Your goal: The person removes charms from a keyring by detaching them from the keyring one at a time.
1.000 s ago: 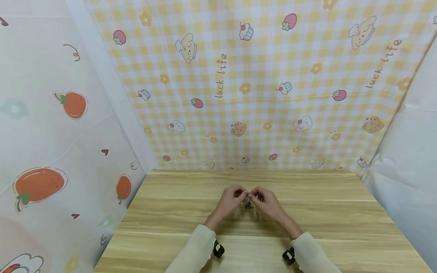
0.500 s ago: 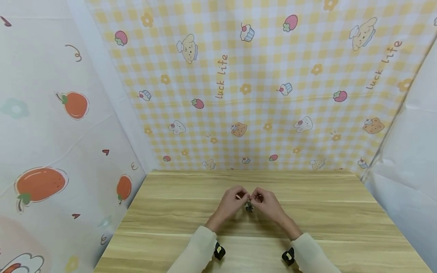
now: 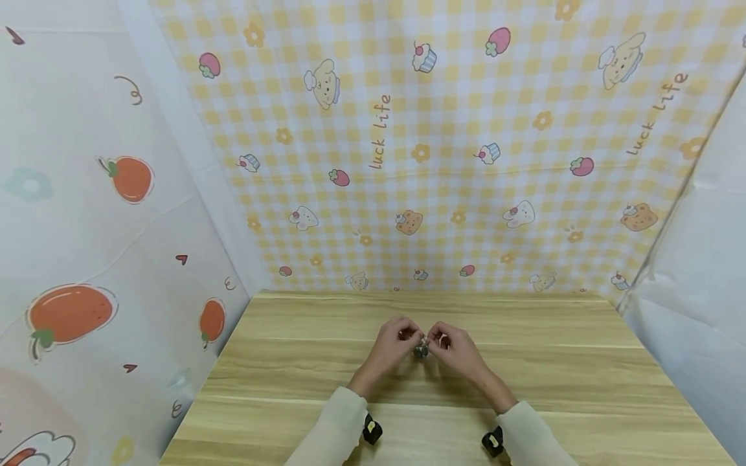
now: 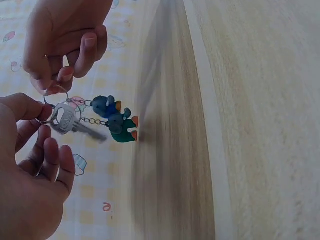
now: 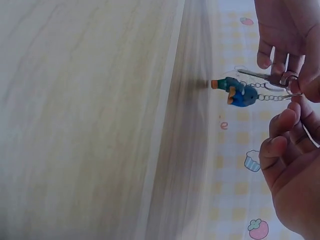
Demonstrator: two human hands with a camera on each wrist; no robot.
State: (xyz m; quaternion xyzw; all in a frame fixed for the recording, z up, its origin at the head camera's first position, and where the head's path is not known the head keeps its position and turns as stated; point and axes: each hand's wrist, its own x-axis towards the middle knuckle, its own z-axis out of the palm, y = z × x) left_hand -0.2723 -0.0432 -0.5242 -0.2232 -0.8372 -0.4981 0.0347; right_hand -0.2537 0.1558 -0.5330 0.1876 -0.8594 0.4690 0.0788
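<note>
My left hand (image 4: 35, 170) pinches a small metal ring between thumb and forefinger, with a silver key (image 4: 64, 119) hanging by it. Opposite, my right hand (image 5: 300, 170) pinches a larger thin key ring (image 4: 56, 91). Two little elephant charms, one in blue (image 4: 104, 106) and one in green (image 4: 121, 127), dangle on short chains below the fingertips. Seen from the head, both hands meet above the middle of the table, and the charms (image 3: 421, 350) show small between them. How the rings link is partly hidden by the fingers.
Under the hands lies a light wood-grain table (image 3: 303, 369). A yellow checked cloth (image 3: 443, 110) hangs behind it, with a printed white cloth (image 3: 157, 259) at left and a plain white one (image 3: 699, 259) at right. Each wrist wears a black camera (image 3: 372, 429).
The charms have swung a little under the fingers. Both hands stay nearly in place, with only small finger movements at the rings.
</note>
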